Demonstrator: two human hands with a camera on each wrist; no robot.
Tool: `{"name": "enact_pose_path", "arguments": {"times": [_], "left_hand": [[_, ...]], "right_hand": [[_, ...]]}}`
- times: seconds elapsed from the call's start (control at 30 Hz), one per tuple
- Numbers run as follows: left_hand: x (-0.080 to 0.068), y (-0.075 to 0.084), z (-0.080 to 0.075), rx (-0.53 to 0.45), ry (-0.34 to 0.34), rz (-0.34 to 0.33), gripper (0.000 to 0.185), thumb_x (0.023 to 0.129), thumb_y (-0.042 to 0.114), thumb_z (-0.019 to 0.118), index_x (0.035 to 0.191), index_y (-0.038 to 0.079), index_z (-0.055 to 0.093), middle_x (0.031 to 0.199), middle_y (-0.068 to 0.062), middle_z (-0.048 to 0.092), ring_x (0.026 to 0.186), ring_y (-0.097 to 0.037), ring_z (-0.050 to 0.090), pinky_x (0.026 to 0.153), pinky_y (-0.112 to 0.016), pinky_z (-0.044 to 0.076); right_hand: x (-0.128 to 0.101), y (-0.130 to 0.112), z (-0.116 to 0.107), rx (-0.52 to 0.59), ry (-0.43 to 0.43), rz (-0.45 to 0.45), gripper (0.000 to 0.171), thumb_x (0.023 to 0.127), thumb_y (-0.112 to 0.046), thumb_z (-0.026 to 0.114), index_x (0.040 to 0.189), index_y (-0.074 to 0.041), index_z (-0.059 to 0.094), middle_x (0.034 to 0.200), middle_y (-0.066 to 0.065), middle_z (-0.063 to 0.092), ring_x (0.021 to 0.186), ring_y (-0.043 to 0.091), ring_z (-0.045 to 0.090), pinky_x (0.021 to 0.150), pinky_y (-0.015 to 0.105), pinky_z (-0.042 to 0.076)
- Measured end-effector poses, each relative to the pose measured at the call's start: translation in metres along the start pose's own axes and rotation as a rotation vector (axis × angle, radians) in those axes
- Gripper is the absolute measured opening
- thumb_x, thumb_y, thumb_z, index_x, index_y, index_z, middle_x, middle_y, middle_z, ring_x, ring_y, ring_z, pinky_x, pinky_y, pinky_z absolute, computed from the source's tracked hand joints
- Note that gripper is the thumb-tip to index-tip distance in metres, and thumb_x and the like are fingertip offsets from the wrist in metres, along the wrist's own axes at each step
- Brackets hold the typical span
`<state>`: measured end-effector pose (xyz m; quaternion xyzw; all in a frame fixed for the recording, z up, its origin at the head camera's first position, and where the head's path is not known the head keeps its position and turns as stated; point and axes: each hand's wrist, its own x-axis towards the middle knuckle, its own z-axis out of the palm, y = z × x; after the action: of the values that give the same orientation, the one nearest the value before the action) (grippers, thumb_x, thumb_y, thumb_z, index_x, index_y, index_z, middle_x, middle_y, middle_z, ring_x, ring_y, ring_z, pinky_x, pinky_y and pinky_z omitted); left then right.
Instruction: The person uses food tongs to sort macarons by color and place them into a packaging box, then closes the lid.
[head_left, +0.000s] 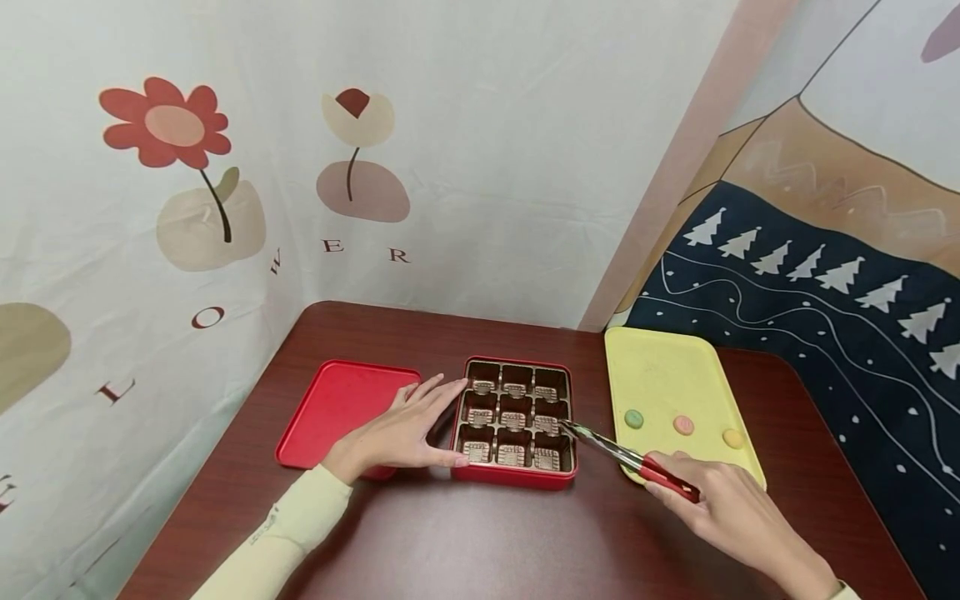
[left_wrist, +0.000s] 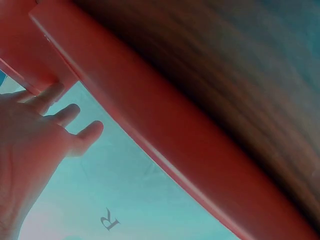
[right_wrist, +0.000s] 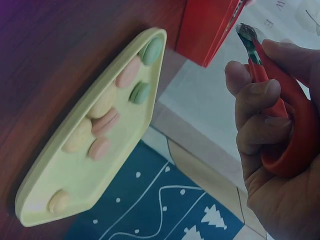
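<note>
A red box (head_left: pixel 516 479) with a brown divided insert (head_left: pixel 513 419) stands mid-table; I see nothing in its compartments. My left hand (head_left: pixel 408 425) rests against the box's left side, fingers spread and fairly straight, thumb at the near left corner. In the right wrist view, my right hand (right_wrist: pixel 270 130) grips red-handled metal tongs (right_wrist: pixel 287 107). Their tips reach the box's right edge, over the middle row; no macaron shows between them. On the yellow tray (head_left: pixel 660 367) to the right lie several green, pink and yellow macarons (right_wrist: pixel 150 51), partly hidden in the head view by my right hand.
The red lid (head_left: pixel 345 408) lies flat on the table left of the box, partly under my left hand. A dark wooden table (head_left: pixel 480 542) carries everything. Printed cloth (head_left: pixel 480 167) hangs behind the table and along its sides.
</note>
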<state>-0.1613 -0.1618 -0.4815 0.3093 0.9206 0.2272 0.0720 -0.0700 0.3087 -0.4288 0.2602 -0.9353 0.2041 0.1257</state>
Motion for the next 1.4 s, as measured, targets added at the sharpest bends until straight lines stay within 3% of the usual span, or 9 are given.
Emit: {"name": "enact_pose_path", "arguments": {"times": [0.2,0.27,0.6,0.9,1.1,1.3,1.4], "left_hand": [[0.002,0.001,0.0,0.0,-0.001,0.002,0.122,0.087,0.082,0.071,0.176,0.016,0.02,0.178,-0.002,0.028,0.165,-0.037,0.017,0.125,-0.07,0.015],[0.003,0.001,0.001,0.004,0.0,0.005,0.123,0.087,0.083,0.071,0.176,0.016,0.02,0.178,-0.002,0.029,0.165,-0.037,0.017,0.125,-0.07,0.016],[0.01,0.003,0.004,0.001,-0.02,0.007,0.123,0.087,0.084,0.07,0.177,0.017,0.019,0.178,-0.002,0.028,0.165,-0.035,0.016,0.125,-0.07,0.016],[0.012,0.006,0.005,-0.021,-0.012,0.004,0.122,0.088,0.083,0.07,0.176,0.016,0.02,0.177,-0.002,0.029,0.165,-0.037,0.017,0.124,-0.071,0.016],[0.008,0.005,0.003,-0.042,-0.012,-0.005,0.122,0.087,0.081,0.072,0.176,0.016,0.02,0.177,-0.003,0.03,0.165,-0.038,0.017,0.124,-0.072,0.015],[0.005,0.0,0.002,-0.036,0.001,-0.009,0.121,0.087,0.081,0.072,0.176,0.016,0.021,0.177,-0.003,0.031,0.164,-0.039,0.018,0.123,-0.072,0.017],[0.004,-0.001,0.001,-0.03,0.003,-0.004,0.122,0.087,0.082,0.071,0.176,0.016,0.021,0.177,-0.003,0.031,0.164,-0.04,0.019,0.123,-0.073,0.018]], "right_hand": [[-0.001,-0.008,0.005,0.028,-0.035,-0.005,0.033,0.087,-0.023,0.094,0.114,-0.037,0.08,0.079,-0.026,0.046,0.062,-0.007,0.04,0.05,0.018,0.034],[-0.001,-0.009,0.006,0.042,-0.051,0.009,0.034,0.087,-0.023,0.094,0.116,-0.036,0.081,0.079,-0.026,0.045,0.064,-0.006,0.04,0.05,0.018,0.035],[-0.007,-0.01,0.013,0.033,-0.067,-0.009,0.034,0.086,-0.023,0.095,0.118,-0.025,0.085,0.097,-0.026,0.068,0.078,-0.001,0.042,0.056,0.018,0.038],[-0.005,-0.009,0.012,-0.005,-0.067,-0.069,0.037,0.086,-0.023,0.095,0.12,-0.019,0.084,0.089,-0.029,0.056,0.071,-0.006,0.04,0.062,0.02,0.038],[-0.001,-0.01,0.016,-0.032,-0.051,-0.109,0.039,0.085,-0.025,0.096,0.121,-0.017,0.084,0.087,-0.028,0.056,0.064,-0.01,0.04,0.08,0.023,0.042],[0.002,-0.011,0.019,-0.036,-0.044,-0.11,0.042,0.084,-0.026,0.096,0.123,-0.015,0.084,0.092,-0.022,0.067,0.066,-0.011,0.045,0.096,0.028,0.045],[0.001,-0.011,0.018,-0.043,-0.045,-0.102,0.045,0.084,-0.027,0.097,0.124,-0.014,0.083,0.097,-0.016,0.073,0.069,-0.01,0.049,0.092,0.035,0.055]]}}
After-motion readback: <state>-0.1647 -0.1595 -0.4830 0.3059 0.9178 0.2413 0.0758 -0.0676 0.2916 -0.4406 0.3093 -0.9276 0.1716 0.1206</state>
